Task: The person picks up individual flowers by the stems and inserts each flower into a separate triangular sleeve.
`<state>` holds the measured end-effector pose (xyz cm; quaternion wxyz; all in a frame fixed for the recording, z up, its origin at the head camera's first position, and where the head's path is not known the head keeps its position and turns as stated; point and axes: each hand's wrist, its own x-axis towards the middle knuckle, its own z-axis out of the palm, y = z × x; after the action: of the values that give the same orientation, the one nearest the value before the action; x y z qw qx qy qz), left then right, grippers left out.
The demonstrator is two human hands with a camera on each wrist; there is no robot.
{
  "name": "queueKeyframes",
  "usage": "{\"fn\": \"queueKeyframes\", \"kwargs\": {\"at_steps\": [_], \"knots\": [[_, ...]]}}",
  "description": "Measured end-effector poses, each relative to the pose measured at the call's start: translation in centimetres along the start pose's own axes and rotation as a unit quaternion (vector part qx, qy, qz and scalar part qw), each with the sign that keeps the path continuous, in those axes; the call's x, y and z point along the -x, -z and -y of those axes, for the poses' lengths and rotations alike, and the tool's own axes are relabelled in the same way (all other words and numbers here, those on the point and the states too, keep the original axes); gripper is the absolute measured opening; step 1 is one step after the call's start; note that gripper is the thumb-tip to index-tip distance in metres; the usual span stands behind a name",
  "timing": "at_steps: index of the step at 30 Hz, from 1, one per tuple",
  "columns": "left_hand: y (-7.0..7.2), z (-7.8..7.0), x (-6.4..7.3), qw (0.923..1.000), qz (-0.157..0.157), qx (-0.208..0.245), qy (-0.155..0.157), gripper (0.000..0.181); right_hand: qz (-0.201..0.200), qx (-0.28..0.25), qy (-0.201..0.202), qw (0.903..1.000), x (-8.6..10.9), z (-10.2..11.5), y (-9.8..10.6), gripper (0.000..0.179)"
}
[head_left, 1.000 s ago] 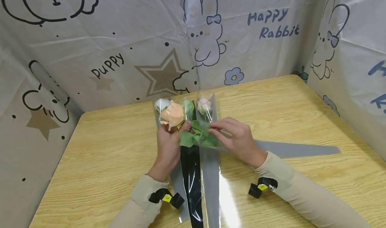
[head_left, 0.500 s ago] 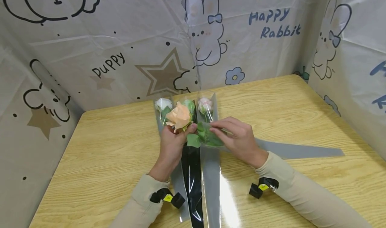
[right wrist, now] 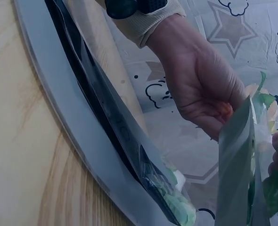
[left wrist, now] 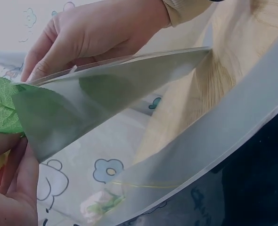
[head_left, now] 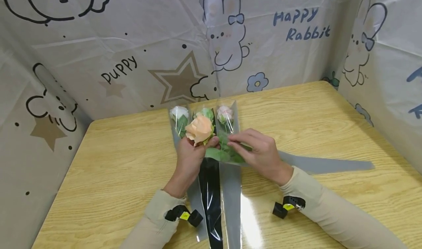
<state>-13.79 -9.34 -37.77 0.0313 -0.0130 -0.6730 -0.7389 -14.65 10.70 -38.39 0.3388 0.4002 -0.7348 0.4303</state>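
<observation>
A peach rose point(head_left: 199, 129) rests in my left hand point(head_left: 188, 159), gripped just under the bloom with the thumb on the right side. Its green leaves point(head_left: 217, 154) reach rightward to the mouth of a clear, grey-backed flower sleeve point(left wrist: 106, 94), partly inside it. My right hand point(head_left: 260, 150) pinches that sleeve's edge between thumb and fingers near the mouth. The sleeve's narrow grey tail point(head_left: 329, 163) runs out to the right along the table. The rose's stem is hidden within the sleeve and behind the hands.
Beneath the hands lie several wrapped flowers side by side: a white rose point(head_left: 179, 113), a pale green one point(head_left: 207, 112) in a black sleeve point(head_left: 211, 194), and a pink rose point(head_left: 225, 113) in a grey sleeve point(head_left: 231, 194). A printed cloth wall point(head_left: 158, 33) borders the wooden table point(head_left: 115, 168).
My left hand has brought the peach rose rightward, pushing its leaves closer to the sleeve, and the bloom has turned. The right hand stays almost in place.
</observation>
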Motion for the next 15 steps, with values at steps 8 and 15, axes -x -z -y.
{"fn": "queueKeyframes", "kwargs": {"at_steps": [8,15], "knots": [[0.15,-0.08,0.35,0.9868,-0.007,-0.144,-0.073,0.051,-0.001,-0.004,0.001,1.0000,-0.08,0.60,0.09,0.023],[0.10,0.06,0.58,0.9688,-0.026,-0.206,-0.136,0.047,-0.001,-0.022,0.008,0.9997,-0.09,0.86,-0.09,0.020]]}}
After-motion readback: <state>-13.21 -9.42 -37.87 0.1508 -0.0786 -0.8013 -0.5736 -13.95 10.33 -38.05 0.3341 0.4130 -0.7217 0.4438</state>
